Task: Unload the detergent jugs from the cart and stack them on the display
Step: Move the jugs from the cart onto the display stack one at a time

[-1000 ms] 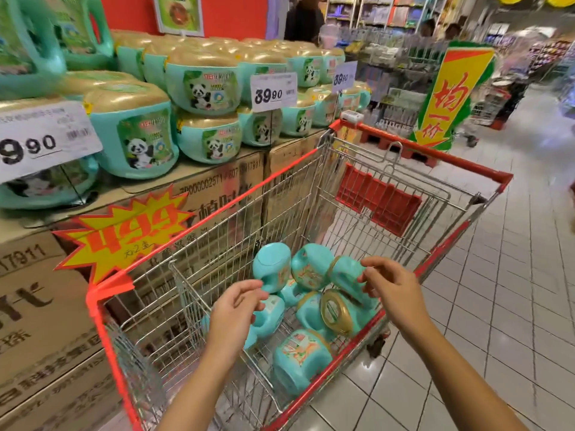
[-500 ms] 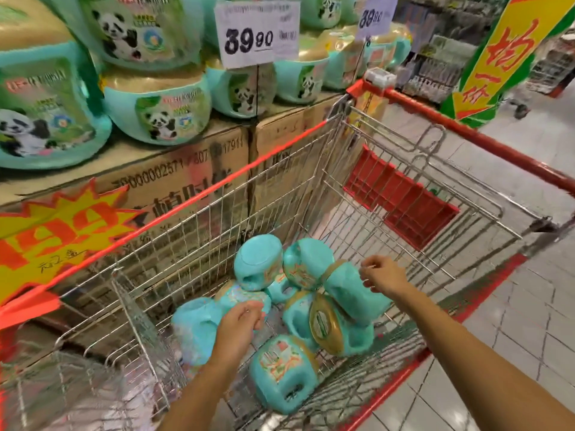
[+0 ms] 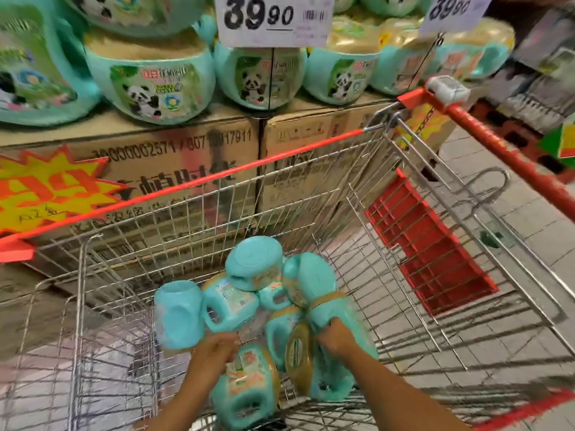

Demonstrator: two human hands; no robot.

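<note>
Several teal detergent jugs (image 3: pixel 253 265) lie heaped in the wire cart (image 3: pixel 413 309), still to unload; the display (image 3: pixel 161 144) beside it already holds many. The right hand (image 3: pixel 334 337) curls around a jug (image 3: pixel 345 318); the left hand (image 3: pixel 214 353) reaches another, grip unclear.

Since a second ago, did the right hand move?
Yes. The right hand went down from about the height of the cart rim, deeper into the basket, and now grips a teal jug.
</note>
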